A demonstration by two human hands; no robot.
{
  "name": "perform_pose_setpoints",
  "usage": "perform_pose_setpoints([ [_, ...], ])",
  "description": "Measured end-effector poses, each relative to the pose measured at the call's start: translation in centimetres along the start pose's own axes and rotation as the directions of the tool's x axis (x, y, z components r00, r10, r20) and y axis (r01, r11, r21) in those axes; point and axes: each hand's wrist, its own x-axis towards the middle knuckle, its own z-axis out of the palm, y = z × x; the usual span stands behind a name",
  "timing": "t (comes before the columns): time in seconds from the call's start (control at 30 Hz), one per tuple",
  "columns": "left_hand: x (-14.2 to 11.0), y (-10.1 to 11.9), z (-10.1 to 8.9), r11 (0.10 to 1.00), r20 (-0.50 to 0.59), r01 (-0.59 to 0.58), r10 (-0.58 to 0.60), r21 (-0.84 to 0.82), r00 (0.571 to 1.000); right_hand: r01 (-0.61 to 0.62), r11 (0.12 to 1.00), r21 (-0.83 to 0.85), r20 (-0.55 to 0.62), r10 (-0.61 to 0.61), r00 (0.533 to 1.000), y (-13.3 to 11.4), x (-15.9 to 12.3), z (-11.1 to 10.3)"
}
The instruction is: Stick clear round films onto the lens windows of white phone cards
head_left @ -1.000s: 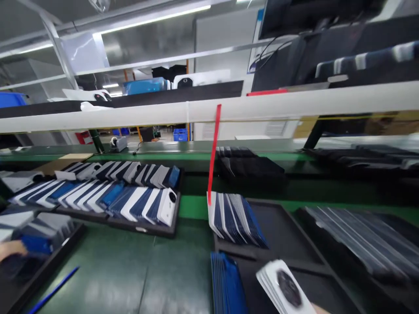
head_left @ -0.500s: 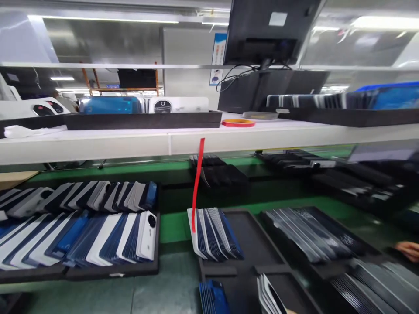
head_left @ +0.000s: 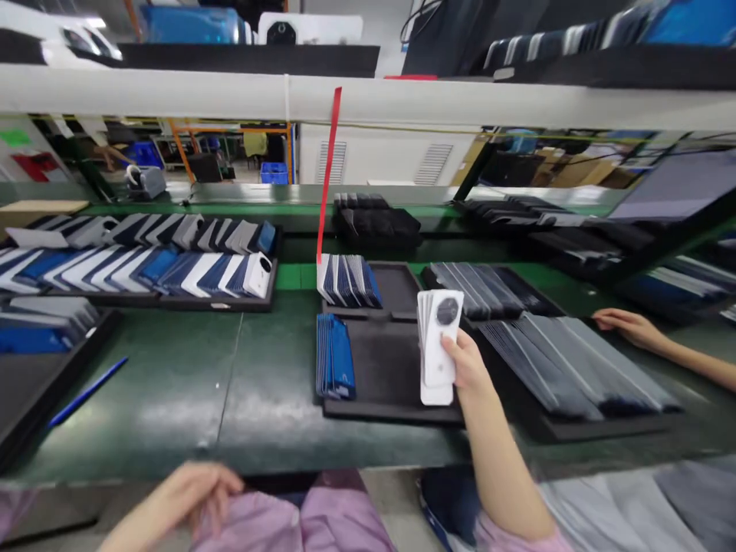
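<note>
My right hand (head_left: 468,364) grips a small stack of white phone back covers (head_left: 438,337), the front one with a round dark camera ring. They stand nearly upright over the right part of a black foam tray (head_left: 379,376). In that tray's left end lean several blue phone back covers (head_left: 335,356). Behind them, white and dark blue covers (head_left: 348,280) stand in another black tray (head_left: 396,287). My left hand (head_left: 198,491) hangs loosely over my lap at the bench's front edge, fingers apart and somewhat blurred, holding nothing that shows.
Trays of grey covers (head_left: 575,360) lie to the right, with a co-worker's hand (head_left: 629,326) beside them. Filled trays (head_left: 215,301) line the back left. A blue pen (head_left: 89,391) lies on the green bench (head_left: 270,368). Red tape (head_left: 330,176) hangs from the white shelf (head_left: 201,96).
The view has tipped downward, bringing the bench front and both my hands into sight. The white covers, partly seen at the lower edge before, now show whole in my right hand.
</note>
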Motion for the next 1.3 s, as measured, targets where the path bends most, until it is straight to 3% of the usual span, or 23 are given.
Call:
perform_pose_setpoints([
  [0.2,9.1,4.0,7.7,0.983,-0.021,-0.158,0.156,-0.099,0.987,0.062,0.998,0.018,-0.013,-0.062,0.998,1.1,-1.2,-1.2],
  [0.3,11.5,5.7,10.6,0.973,-0.026,-0.204,0.203,-0.107,0.979,0.070,0.997,0.028,-0.023,-0.070,0.997,1.7,-0.5,-2.2],
  [0.5,12.0,6.7,12.1,0.969,0.054,-0.162,0.174,-0.185,0.983,0.054,0.993,0.102,0.035,-0.058,0.998,3.1,2.5,-2.0],
  [0.67,12.9,6.1,12.9,0.956,0.020,-0.113,0.123,-0.272,0.992,0.047,0.985,0.165,0.091,-0.062,0.994,3.9,3.7,-1.4],
  [0.8,12.8,4.4,12.6,0.951,0.020,-0.056,0.065,-0.303,0.998,0.028,0.981,0.194,0.126,-0.053,0.991,4.1,3.6,0.2],
  [0.97,10.5,2.0,9.8,0.963,0.033,-0.054,0.065,-0.264,0.997,-0.004,0.970,0.243,0.139,-0.031,0.990,4.6,2.1,3.5],
  [1.17,7.8,0.1,6.4,0.992,0.015,-0.072,0.074,-0.101,0.997,-0.095,0.956,0.277,0.160,0.052,0.986,5.1,-1.7,6.4],
  [1.3,6.0,0.5,4.7,0.996,0.023,-0.071,0.070,0.047,0.997,-0.160,0.941,0.299,0.195,0.103,0.975,5.0,-3.4,8.0],
])
